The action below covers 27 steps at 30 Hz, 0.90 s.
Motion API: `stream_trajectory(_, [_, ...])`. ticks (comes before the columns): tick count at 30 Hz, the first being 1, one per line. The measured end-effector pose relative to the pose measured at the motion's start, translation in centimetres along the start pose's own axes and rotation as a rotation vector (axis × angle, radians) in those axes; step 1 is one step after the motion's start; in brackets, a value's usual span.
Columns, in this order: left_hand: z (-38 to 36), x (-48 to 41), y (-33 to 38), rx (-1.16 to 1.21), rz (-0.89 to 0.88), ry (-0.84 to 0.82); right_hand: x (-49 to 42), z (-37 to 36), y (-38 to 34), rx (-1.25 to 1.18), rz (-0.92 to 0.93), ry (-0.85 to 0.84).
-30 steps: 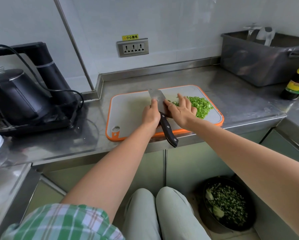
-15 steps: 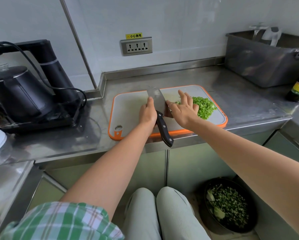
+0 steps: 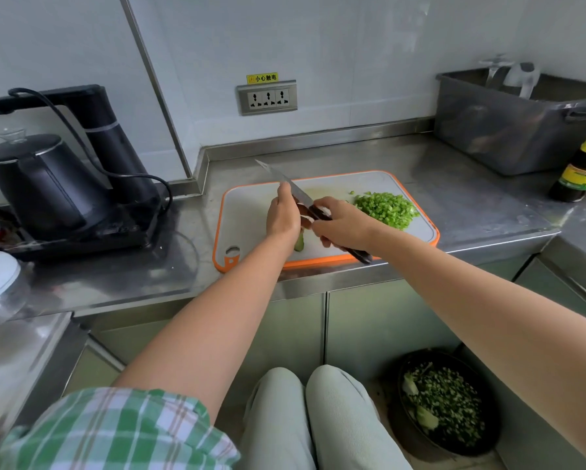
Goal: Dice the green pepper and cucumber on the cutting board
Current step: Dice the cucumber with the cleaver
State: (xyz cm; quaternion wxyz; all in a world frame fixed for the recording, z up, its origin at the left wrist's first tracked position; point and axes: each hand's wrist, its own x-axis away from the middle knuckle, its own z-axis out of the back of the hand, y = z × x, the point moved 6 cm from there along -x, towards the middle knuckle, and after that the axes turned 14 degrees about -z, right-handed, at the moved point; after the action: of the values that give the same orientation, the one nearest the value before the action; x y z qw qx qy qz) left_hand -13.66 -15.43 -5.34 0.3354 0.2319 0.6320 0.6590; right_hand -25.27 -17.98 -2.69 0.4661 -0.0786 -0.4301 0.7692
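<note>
The knife (image 3: 284,180) is gripped at its handle by the right hand (image 3: 344,225), with the blade raised over the cutting board (image 3: 247,212). The left hand (image 3: 282,217) is held against the blade, its grasp unclear. Diced green pepper (image 3: 386,205) is heaped nearby.

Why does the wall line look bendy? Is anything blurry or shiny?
Head view: the wide lens bows the wall strip, which is really straight. Head view: the knife blade looks slightly soft. Head view: soft light glares pale on the steel counter, most on its left part, and shadows are faint.
</note>
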Motion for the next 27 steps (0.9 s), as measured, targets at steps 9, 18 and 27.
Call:
stream_trajectory(9, [3.3, -0.3, -1.8, -0.687, -0.128, -0.093, 0.1, 0.8, 1.8, -0.250, -0.204, 0.134])
stream_trajectory(18, [1.5, -1.1, -2.9, -0.728, -0.104, -0.183, -0.6, 0.0, 2.9, -0.100, -0.304, 0.080])
stream_trajectory(27, [2.1, -1.1, -3.4, -0.530, 0.031, -0.105, -2.2, 1.0, 2.6, 0.259, -0.286, 0.166])
